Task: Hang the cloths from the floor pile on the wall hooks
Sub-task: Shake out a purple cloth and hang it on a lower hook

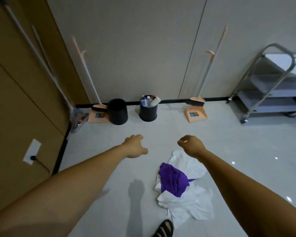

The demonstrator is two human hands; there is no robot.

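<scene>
Empty left hand (136, 146), right hand (190, 145) near cloths (186, 202); dustpan label (193, 114) illegible.

Both my bare arms reach forward and down, side by side and well apart. My left hand (135, 146) is turned back-up, its fingers loosely curled under and the thumb sticking out toward the right; it holds nothing. My right hand (190, 144) droops at the wrist, its fingers loosely curled downward, and it is empty too.
</scene>
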